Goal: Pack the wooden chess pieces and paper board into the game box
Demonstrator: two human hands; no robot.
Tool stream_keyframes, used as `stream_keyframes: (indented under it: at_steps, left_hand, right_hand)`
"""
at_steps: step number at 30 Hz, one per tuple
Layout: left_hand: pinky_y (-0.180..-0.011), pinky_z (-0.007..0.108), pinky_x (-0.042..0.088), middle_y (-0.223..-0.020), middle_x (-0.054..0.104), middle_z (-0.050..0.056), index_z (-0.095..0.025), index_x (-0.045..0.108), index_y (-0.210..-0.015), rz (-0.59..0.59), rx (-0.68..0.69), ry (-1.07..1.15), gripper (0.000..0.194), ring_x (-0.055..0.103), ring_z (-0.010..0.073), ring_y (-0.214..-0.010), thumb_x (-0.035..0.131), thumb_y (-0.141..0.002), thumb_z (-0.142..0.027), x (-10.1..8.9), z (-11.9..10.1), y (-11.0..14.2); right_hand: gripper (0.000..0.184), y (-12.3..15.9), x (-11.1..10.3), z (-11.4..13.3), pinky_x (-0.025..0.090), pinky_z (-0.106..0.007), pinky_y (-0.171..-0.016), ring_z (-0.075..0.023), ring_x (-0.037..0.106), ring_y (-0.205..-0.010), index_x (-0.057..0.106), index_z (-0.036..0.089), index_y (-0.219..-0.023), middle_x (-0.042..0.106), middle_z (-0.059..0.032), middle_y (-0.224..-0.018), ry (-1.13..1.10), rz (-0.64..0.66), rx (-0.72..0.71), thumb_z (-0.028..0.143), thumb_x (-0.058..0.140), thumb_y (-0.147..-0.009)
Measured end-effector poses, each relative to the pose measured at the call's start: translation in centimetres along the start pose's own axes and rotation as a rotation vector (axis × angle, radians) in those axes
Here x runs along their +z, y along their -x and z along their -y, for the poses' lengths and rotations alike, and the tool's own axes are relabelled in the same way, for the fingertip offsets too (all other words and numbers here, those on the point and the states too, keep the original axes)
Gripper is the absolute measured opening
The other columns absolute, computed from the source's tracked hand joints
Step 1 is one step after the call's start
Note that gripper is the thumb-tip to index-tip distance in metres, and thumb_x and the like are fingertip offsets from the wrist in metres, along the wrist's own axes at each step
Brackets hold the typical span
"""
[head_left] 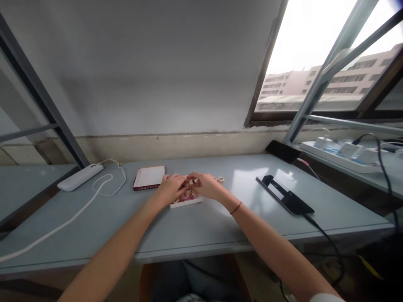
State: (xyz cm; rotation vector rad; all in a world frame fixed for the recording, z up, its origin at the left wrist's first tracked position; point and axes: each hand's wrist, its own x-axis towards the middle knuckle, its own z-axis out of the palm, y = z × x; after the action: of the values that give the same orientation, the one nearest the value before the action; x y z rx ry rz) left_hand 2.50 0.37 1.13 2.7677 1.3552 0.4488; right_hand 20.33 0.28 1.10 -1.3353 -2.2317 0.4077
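Over a shallow white-edged box (187, 203), both hands work close together at the middle of the desk. My right hand (208, 186) has its thumb and fingers closed on a round wooden chess piece (194, 181) with a dark character. Curled beside it, my left hand (171, 188) has bent fingertips near the same piece; what they grip is hidden. Reddish printing and some pale pieces show inside the box under the fingers. Just past my right hand, another round wooden piece (221, 179) with a character lies on the desk.
A red-edged box part with a white inside (149, 177) lies left of my hands. Farther left are a white oblong device (80, 177) and its white cable (69, 223). A black phone-like device (285, 195) with a cable lies right. Power strips (341, 155) stand beyond the metal frame.
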Motion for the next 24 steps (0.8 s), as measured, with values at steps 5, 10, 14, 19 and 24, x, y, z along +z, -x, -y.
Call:
stream_keyframes:
  at_steps: [5,10,14,19,24]
  left_hand:
    - [-0.078,0.033,0.034,-0.097,0.065,0.004,-0.023,0.059,-0.101,-0.021,-0.033,0.044,0.030,0.054,0.0212,-0.092,0.046,-0.086,-0.045,0.0,0.1,0.0]
    - [-0.084,0.033,0.037,-0.100,0.062,0.005,-0.025,0.059,-0.110,-0.090,-0.090,0.153,0.034,0.054,0.0209,-0.096,0.037,-0.088,-0.041,-1.4,1.1,0.8]
    - [-0.086,0.029,0.041,-0.103,0.062,0.004,-0.022,0.059,-0.109,-0.080,-0.104,0.414,0.038,0.055,0.0188,-0.097,0.031,-0.089,-0.039,-2.6,1.6,1.1]
    - [-0.082,0.027,0.042,-0.101,0.063,0.001,-0.022,0.056,-0.108,-0.026,-0.193,0.580,0.040,0.056,0.0180,-0.095,0.028,-0.090,-0.044,-2.9,1.2,1.1]
    - [-0.073,0.027,0.044,-0.087,0.065,0.002,-0.018,0.058,-0.103,-0.002,-0.243,0.557,0.040,0.058,0.0180,-0.082,0.029,-0.088,-0.041,-2.7,1.0,1.1]
  right_hand:
    - [0.021,0.4,-0.8,-0.1,0.035,-0.021,-0.059,-0.0114,0.051,-0.060,0.064,0.022,-0.092,0.060,0.0007,-0.068,-0.022,0.004,-0.012,0.029,0.059,-0.073]
    - [0.016,1.1,-1.6,0.9,0.036,-0.022,-0.061,-0.0108,0.051,-0.063,0.064,0.022,-0.087,0.063,-0.0002,-0.077,-0.065,0.076,-0.150,0.025,0.059,-0.072]
    - [0.021,1.3,-1.5,1.3,0.037,-0.021,-0.060,-0.0099,0.050,-0.061,0.064,0.023,-0.094,0.063,0.0002,-0.080,-0.115,0.089,-0.159,0.020,0.055,-0.074]
    - [0.026,1.1,-1.0,1.2,0.041,-0.023,-0.067,-0.0086,0.052,-0.065,0.064,0.022,-0.093,0.059,-0.0039,-0.101,-0.186,0.023,-0.203,0.010,0.051,-0.073]
    - [0.028,1.3,-0.7,1.6,0.041,-0.024,-0.067,-0.0109,0.051,-0.066,0.064,0.021,-0.096,0.060,-0.0029,-0.085,-0.128,0.114,-0.253,0.009,0.054,-0.072]
